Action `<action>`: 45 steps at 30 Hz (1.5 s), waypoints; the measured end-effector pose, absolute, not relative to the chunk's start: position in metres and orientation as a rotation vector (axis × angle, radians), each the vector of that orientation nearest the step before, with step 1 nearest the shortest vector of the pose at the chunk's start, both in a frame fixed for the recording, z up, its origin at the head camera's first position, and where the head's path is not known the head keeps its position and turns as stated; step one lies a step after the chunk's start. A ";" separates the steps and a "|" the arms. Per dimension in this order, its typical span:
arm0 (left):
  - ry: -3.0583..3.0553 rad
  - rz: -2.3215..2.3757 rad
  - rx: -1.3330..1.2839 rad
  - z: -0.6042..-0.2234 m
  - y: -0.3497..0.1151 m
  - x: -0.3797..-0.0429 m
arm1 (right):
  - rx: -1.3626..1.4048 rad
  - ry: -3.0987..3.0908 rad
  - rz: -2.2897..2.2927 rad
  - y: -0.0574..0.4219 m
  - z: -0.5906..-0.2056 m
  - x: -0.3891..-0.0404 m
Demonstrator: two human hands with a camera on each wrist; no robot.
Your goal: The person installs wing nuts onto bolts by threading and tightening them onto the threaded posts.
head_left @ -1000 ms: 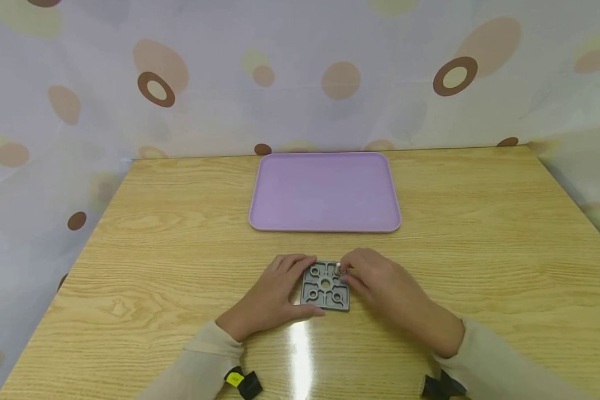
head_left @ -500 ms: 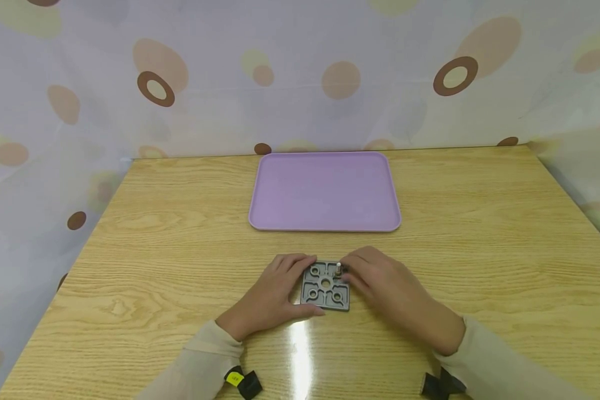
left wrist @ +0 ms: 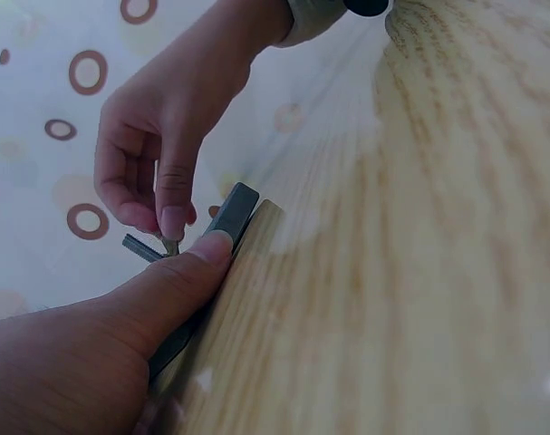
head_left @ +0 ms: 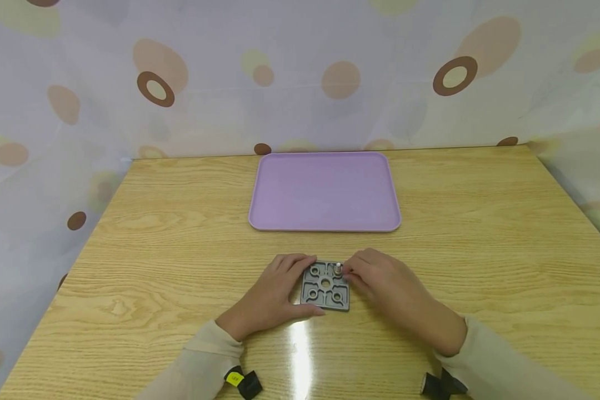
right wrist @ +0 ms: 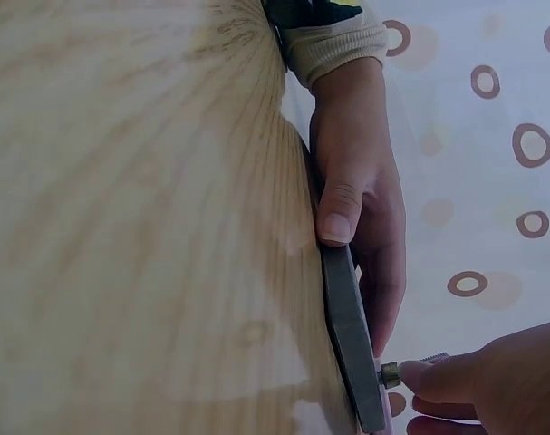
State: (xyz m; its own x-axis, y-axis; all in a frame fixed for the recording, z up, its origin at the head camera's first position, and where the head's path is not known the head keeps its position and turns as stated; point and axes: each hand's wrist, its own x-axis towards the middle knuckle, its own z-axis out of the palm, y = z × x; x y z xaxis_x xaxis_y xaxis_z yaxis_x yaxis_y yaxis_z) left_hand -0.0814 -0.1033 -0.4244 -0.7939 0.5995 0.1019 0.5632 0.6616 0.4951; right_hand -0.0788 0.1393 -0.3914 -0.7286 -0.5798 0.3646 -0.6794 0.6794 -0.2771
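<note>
A square grey metal plate (head_left: 325,284) with ribs and several round holes lies flat on the table. My left hand (head_left: 275,294) grips it from the left, thumb at the near edge and fingers at the far corner. From the plate's far right hole a threaded bolt (head_left: 338,267) stands up. Low on the bolt, close to the plate, sits a small brass-coloured nut (right wrist: 390,374). The thumb and forefinger of my right hand (head_left: 387,289) pinch at this nut, partly hiding it. In the left wrist view the bolt (left wrist: 143,247) sticks out past the right fingertips.
A shallow purple tray (head_left: 325,191) lies behind the plate, towards the back of the wooden table (head_left: 180,233). Patterned cloth (head_left: 300,72) hangs behind and at both sides. Black straps with small devices sit at both wrists.
The right fingers shift slightly around the bolt and draw a little to the right, so more of the bolt shows now. The left hand and the plate stay in place.
</note>
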 end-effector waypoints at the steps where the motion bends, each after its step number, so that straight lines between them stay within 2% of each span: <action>1: 2.799 0.798 0.982 -0.424 -0.103 -0.081 | 0.999 -2.654 0.599 0.139 -0.391 -0.078; 45: 2.800 0.800 0.981 -0.425 -0.103 -0.082 | 0.936 -2.680 0.567 0.142 -0.390 -0.081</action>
